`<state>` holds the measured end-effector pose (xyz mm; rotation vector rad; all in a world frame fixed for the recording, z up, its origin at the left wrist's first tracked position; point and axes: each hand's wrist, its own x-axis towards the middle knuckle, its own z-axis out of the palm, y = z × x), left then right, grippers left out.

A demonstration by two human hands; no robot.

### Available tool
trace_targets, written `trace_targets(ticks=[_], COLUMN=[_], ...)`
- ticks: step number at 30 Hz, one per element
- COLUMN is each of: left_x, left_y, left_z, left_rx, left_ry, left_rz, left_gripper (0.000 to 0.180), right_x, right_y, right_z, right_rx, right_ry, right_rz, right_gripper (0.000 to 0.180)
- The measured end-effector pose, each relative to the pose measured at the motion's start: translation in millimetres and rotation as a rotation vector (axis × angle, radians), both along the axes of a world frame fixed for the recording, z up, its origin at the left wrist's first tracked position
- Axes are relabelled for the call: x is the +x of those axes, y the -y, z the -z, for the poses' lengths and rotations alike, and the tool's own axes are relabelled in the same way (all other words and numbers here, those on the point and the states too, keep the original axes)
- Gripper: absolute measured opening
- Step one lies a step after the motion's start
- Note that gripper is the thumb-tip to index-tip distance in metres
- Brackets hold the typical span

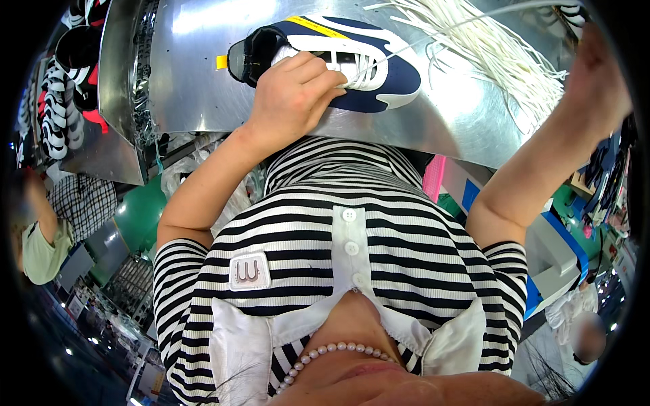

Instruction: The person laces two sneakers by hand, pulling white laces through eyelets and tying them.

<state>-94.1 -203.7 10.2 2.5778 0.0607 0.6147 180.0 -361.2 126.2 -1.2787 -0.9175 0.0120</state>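
A navy and white sneaker (399, 78) with a yellow stripe lies sideways on the metal table, its toe to the right. My left hand (294, 95) rests over its near side, fingers curled and pinched at the lacing edge; what lies under the fingertips is partly hidden. White shoelace (369, 71) crosses the front eyelets. One long strand of it runs taut up to the right, toward my raised right hand (596, 74). That hand is at the dark right rim, closed around the strand's far end, its fingertips blurred. A yellow tab (221, 62) sticks out at the heel.
A bundle of loose white laces (487, 51) lies on the metal table (196, 88), right of the sneaker. Other shoes (78, 64) stand at the far left beside a metal channel. A person's sleeve (47, 250) shows at left, and a grey and blue box (555, 257) stands at right.
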Motion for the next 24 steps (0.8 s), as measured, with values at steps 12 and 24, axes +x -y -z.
trace_targets(ticks=[12, 24], left_x=[9.9, 15.7], left_y=[-11.3, -7.0], left_z=[-10.1, 4.5], left_rx=[-0.499, -0.477], left_ry=[-0.276, -0.205], left_rz=[-0.415, -0.528], left_gripper=[0.050, 0.055], right_x=[-105.7, -118.8], right_y=[-40.5, -58.5], right_z=[100.1, 127.3], right_rx=[-0.500, -0.468], right_ry=[-0.696, -0.269], right_rz=[-0.587, -0.281], right_gripper=[0.024, 0.016])
